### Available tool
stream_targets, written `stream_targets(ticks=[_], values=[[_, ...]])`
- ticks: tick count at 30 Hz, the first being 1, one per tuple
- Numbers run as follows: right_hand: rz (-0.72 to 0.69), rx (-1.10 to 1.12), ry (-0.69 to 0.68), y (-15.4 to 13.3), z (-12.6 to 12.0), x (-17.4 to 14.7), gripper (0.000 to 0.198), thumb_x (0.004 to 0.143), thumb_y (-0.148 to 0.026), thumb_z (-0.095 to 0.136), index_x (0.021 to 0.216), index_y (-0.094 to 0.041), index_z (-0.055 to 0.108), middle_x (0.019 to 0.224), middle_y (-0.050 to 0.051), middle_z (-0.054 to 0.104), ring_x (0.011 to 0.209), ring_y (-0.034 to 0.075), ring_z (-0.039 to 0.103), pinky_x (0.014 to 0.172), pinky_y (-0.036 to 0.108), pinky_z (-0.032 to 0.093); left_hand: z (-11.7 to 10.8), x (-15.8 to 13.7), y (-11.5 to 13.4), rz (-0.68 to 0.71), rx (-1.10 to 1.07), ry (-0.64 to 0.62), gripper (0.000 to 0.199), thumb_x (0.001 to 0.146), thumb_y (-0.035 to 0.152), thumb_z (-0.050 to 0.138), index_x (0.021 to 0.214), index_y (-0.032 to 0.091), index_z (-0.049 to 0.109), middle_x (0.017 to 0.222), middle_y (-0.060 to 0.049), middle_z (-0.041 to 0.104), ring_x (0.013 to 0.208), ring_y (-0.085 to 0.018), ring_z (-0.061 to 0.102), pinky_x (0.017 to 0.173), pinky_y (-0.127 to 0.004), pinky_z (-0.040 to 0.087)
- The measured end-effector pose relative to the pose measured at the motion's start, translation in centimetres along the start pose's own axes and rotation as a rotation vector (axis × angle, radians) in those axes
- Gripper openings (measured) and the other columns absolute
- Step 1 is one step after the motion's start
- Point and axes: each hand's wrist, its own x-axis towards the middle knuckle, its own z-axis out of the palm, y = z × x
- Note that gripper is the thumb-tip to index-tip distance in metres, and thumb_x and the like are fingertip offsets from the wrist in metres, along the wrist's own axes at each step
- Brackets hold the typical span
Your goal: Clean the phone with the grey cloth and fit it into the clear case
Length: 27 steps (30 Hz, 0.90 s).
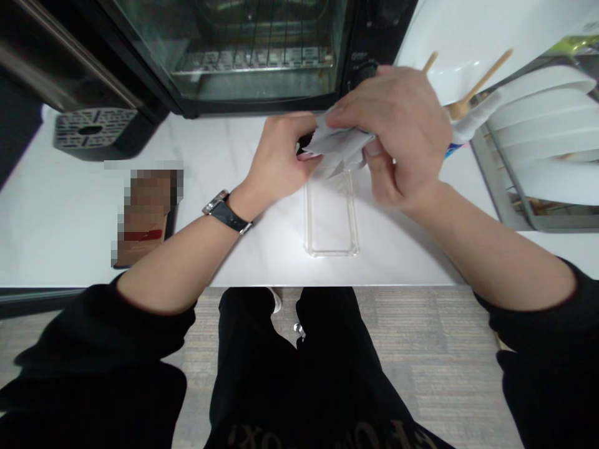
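A crumpled silvery-white sachet (337,146) with a jagged edge is held over the counter between my two hands. My left hand (284,156) pinches its left side, with the fingertips partly hidden. On the right side, my right hand (407,128) grips the sachet between thumb and bent fingers. Just below the sachet, a clear phone case (332,218) lies flat on the white counter (262,249); its upper end is partly covered by the sachet and my hands. Whether anything is inside the sachet cannot be seen.
A toaster oven (257,87) stands behind my hands. At left are a drip tray (96,128) and a phone-like object (147,218), its surface pixelated. White dishes (543,125) sit in a metal rack at right, near wooden-handled utensils (489,78).
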Motion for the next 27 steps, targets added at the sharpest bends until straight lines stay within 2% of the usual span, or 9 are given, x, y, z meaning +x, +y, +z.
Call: stream_targets(ticks=[3, 9, 13, 16, 19, 22, 24, 27], values=[[0.060, 0.004, 0.021, 0.3, -0.3, -0.2, 0.049, 0.116, -0.042, 0.030, 0.153, -0.039, 0.063, 0.131, -0.005, 0.084, 0.117, 0.024, 0.082, 0.108, 0.050, 0.064, 0.0, 0.2, 1.0, 0.028, -0.052, 0.091, 0.029, 0.084, 0.032, 0.066, 0.065, 0.026, 0.045, 0.066, -0.001, 0.052, 0.064, -0.018, 0.049, 0.061, -0.040, 0.031], [0.277, 0.079, 0.045, 1.0, -1.1, -0.8, 0.051, 0.108, -0.070, 0.042, 0.136, -0.044, 0.076, 0.126, -0.005, 0.086, 0.116, 0.031, 0.079, 0.117, 0.051, 0.057, -0.5, -0.1, 2.1, -0.002, -0.054, 0.053, 0.030, 0.099, 0.049, 0.063, 0.081, 0.026, 0.070, 0.073, -0.006, 0.064, 0.072, -0.024, 0.063, 0.065, -0.039, 0.045], [0.368, 0.094, 0.046, 0.9, -1.3, -1.0, 0.055, 0.110, -0.069, 0.036, 0.129, -0.041, 0.079, 0.122, -0.002, 0.086, 0.116, 0.032, 0.078, 0.117, 0.052, 0.055, -0.9, -0.2, 2.2, -0.025, -0.039, 0.034, 0.029, 0.101, 0.050, 0.062, 0.087, 0.026, 0.073, 0.075, -0.007, 0.066, 0.074, -0.024, 0.065, 0.068, -0.040, 0.049], [0.346, 0.019, 0.018, 0.7, -1.2, -0.8, 0.052, 0.111, -0.064, 0.035, 0.132, -0.042, 0.077, 0.125, -0.002, 0.085, 0.116, 0.032, 0.077, 0.112, 0.052, 0.057, -0.7, -0.1, 1.8, -0.013, -0.039, 0.053, 0.024, 0.099, 0.045, 0.065, 0.084, 0.028, 0.071, 0.070, -0.005, 0.062, 0.069, -0.023, 0.059, 0.066, -0.041, 0.046], [0.207, -0.011, 0.018, 0.4, -1.0, -0.3, 0.048, 0.114, -0.051, 0.035, 0.138, -0.039, 0.074, 0.124, -0.002, 0.086, 0.114, 0.029, 0.080, 0.108, 0.048, 0.060, -0.3, 0.1, 1.3, 0.015, -0.058, 0.070, 0.026, 0.092, 0.035, 0.068, 0.068, 0.029, 0.059, 0.065, -0.002, 0.055, 0.061, -0.020, 0.048, 0.061, -0.041, 0.038], [0.059, 0.009, 0.022, 0.1, -0.6, 0.2, 0.048, 0.115, -0.036, 0.033, 0.144, -0.032, 0.071, 0.123, 0.000, 0.085, 0.111, 0.026, 0.082, 0.103, 0.048, 0.063, 0.1, 0.2, 0.9, 0.018, -0.036, 0.088, 0.030, 0.085, 0.026, 0.066, 0.063, 0.028, 0.046, 0.064, -0.002, 0.055, 0.060, -0.018, 0.044, 0.060, -0.040, 0.031], [0.053, 0.032, 0.002, 0.0, -0.4, 0.3, 0.047, 0.116, -0.035, 0.033, 0.148, -0.034, 0.068, 0.126, -0.001, 0.084, 0.113, 0.026, 0.082, 0.104, 0.050, 0.064, 0.1, 0.2, 0.7, 0.034, -0.034, 0.092, 0.031, 0.083, 0.023, 0.067, 0.063, 0.027, 0.044, 0.065, -0.002, 0.057, 0.062, -0.017, 0.045, 0.060, -0.040, 0.030], [0.048, 0.065, -0.031, -0.2, -0.3, 0.2, 0.047, 0.118, -0.043, 0.034, 0.152, -0.038, 0.065, 0.130, -0.002, 0.083, 0.119, 0.025, 0.081, 0.109, 0.050, 0.064, 0.0, 0.1, 0.4, 0.016, 0.006, 0.053, 0.027, 0.083, 0.023, 0.072, 0.066, 0.027, 0.051, 0.067, -0.001, 0.058, 0.065, -0.017, 0.047, 0.062, -0.039, 0.031]])
